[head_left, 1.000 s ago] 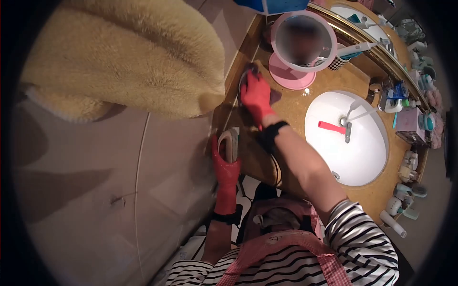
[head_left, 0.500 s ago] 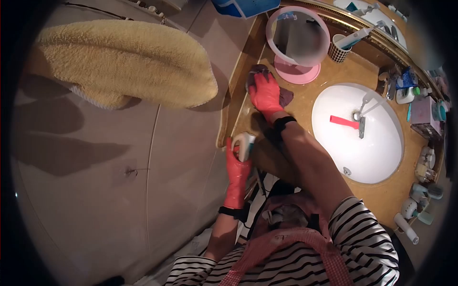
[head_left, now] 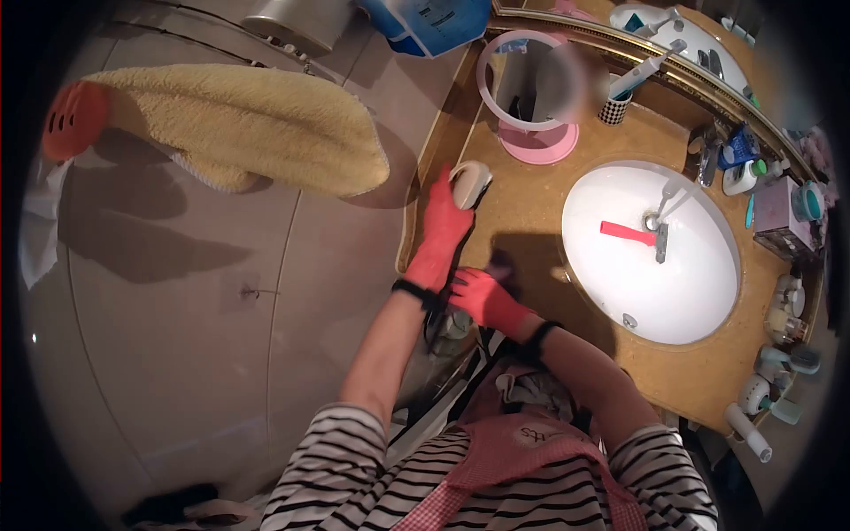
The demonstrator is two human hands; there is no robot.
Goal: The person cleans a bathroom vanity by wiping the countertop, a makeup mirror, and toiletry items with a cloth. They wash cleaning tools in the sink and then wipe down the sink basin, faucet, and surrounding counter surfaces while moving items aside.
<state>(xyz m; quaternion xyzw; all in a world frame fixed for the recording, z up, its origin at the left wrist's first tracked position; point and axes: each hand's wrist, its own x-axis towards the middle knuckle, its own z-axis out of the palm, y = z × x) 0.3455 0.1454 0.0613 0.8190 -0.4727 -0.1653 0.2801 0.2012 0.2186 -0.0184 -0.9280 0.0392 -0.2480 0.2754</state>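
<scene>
A white sink (head_left: 699, 301) holds a red-handled scraper (head_left: 629, 233), lying near the drain. Beyond it, a checkered cup (head_left: 614, 112) holds an electric toothbrush (head_left: 637, 78), tilted. The left hand (head_left: 447, 221), in a red glove, reaches forward, gripping a beige item (head_left: 472, 184) over the counter's (head_left: 527, 199) left side. The red-gloved right hand (head_left: 485, 299), palm down, presses a dark cloth (head_left: 503, 265) at the front edge; how tightly its fingers close, I cannot tell.
</scene>
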